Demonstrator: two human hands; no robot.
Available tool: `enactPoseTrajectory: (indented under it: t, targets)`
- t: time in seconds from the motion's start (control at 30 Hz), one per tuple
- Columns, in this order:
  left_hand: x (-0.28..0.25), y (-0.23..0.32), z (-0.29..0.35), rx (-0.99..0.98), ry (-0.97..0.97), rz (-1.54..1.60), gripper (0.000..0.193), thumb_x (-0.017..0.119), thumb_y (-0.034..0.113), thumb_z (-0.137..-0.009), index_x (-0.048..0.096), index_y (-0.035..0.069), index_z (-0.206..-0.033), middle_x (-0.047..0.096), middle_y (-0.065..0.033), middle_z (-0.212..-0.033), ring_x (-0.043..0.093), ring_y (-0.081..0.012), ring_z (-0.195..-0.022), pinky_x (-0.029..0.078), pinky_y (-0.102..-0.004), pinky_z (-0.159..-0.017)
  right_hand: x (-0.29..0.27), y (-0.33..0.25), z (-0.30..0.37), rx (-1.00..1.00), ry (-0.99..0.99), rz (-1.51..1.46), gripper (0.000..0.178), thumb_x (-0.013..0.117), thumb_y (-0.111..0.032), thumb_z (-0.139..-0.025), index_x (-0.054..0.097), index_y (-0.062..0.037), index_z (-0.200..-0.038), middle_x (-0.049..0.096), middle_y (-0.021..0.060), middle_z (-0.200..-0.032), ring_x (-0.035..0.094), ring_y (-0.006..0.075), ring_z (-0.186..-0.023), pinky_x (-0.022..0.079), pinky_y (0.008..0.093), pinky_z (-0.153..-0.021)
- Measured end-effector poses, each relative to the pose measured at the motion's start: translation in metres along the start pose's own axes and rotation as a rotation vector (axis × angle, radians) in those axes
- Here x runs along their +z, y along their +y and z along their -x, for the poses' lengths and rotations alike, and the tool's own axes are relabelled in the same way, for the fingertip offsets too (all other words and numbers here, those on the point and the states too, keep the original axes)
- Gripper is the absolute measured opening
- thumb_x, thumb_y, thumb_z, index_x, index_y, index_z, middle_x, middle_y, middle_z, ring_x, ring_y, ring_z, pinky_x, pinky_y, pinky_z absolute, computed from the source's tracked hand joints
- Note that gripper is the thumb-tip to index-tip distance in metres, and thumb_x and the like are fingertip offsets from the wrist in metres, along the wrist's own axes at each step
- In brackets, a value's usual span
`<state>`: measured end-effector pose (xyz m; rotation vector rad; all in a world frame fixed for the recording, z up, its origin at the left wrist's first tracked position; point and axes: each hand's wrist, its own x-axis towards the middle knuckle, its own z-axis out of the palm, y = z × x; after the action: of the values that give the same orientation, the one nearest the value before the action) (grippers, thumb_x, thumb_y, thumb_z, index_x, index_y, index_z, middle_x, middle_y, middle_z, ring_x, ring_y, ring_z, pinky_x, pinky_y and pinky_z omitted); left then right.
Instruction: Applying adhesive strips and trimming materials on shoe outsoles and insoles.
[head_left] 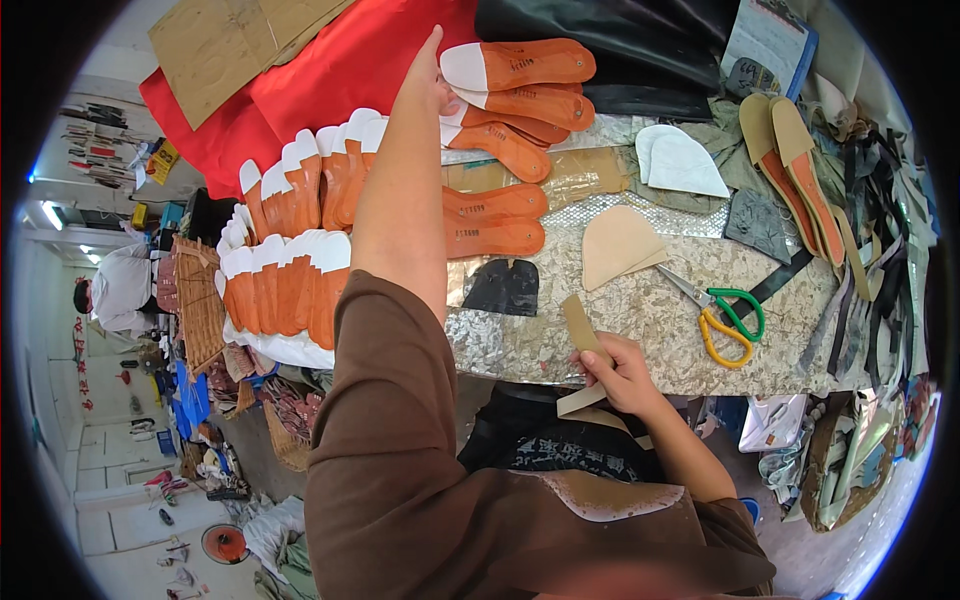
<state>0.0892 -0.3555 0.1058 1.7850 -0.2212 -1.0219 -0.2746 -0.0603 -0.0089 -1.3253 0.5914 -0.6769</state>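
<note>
My left hand (431,75) reaches to the far side of the table, at the white toe ends of orange-brown insoles (535,63). One finger is stretched out; the others are partly hidden beside the toes, so a grip cannot be made out. My right hand (618,374), near the front edge, is closed on a beige strip (583,325). Another pale strip end (581,402) shows below that hand. Rows of white-toed insoles (300,283) stand left of my left arm, and two more insoles (494,238) lie beside its right side.
Scissors (716,318) with green and yellow handles lie right of beige toe-shaped pieces (620,248). White pieces (683,162), a black piece (501,287) and two tan-edged soles (793,175) are on the table (520,345). Dark strips (880,270) hang at right; red sheeting (300,85) covers the back.
</note>
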Motion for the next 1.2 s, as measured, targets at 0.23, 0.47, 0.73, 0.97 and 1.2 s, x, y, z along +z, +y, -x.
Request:
enactPoseTrajectory:
  t: [0.23,0.47,0.73,0.97,1.2]
  targets:
    - [-0.014,-0.007,-0.032,0.101,-0.041,-0.014,0.058,0.073,0.049,-0.078,0.058,0.006,-0.113,0.046,-0.0084,-0.106,0.050,-0.0242,-0.094,0.041,-0.0404,-0.094,0.000,-0.001,0.001,0.045,0.005,-0.070,0.022,0.054,-0.019,-0.097,0.067,-0.0011,-0.093,0.056,0.0024,-0.073,0.055,0.0081,-0.057,0.045,0.0242,-0.054]
    - [-0.033,-0.007,-0.035,0.210,-0.372,-0.163,0.056,0.067,0.045,-0.085,0.055,0.004,-0.121,0.061,-0.0125,-0.104,0.054,-0.0236,-0.102,0.045,-0.0374,-0.092,0.006,-0.003,0.001,0.200,0.039,-0.212,0.021,0.052,-0.015,-0.098,0.065,-0.0023,-0.108,0.057,-0.0009,-0.076,0.055,0.0066,-0.063,0.046,0.0229,-0.057]
    - [-0.107,-0.067,0.015,0.670,-0.450,-0.544,0.042,0.070,0.036,-0.085,0.065,0.006,-0.114,0.068,-0.0069,-0.096,0.063,-0.0150,-0.089,0.048,-0.0268,-0.076,0.017,-0.019,0.009,0.090,0.080,-0.108,0.018,0.057,-0.015,-0.097,0.060,-0.0010,-0.107,0.059,0.0011,-0.079,0.054,0.0071,-0.063,0.045,0.0216,-0.059]
    - [-0.147,-0.182,0.163,0.843,-0.695,-0.687,0.026,0.066,0.023,-0.089,0.069,0.003,-0.106,0.068,-0.0047,-0.097,0.062,-0.0134,-0.090,0.049,-0.0269,-0.080,0.022,-0.028,0.020,0.151,0.128,-0.222,0.016,0.054,-0.019,-0.099,0.056,-0.0044,-0.104,0.060,0.0018,-0.077,0.056,0.0072,-0.058,0.045,0.0197,-0.054]
    - [-0.162,-0.226,0.288,0.551,-0.852,-0.279,0.018,0.066,0.004,-0.087,0.062,0.000,-0.104,0.063,-0.0023,-0.092,0.058,-0.0103,-0.086,0.046,-0.0233,-0.073,0.076,-0.050,0.020,-0.020,-0.046,-0.034,0.017,0.057,-0.021,-0.097,0.060,-0.0043,-0.100,0.063,0.0010,-0.076,0.058,0.0068,-0.066,0.049,0.0232,-0.059]
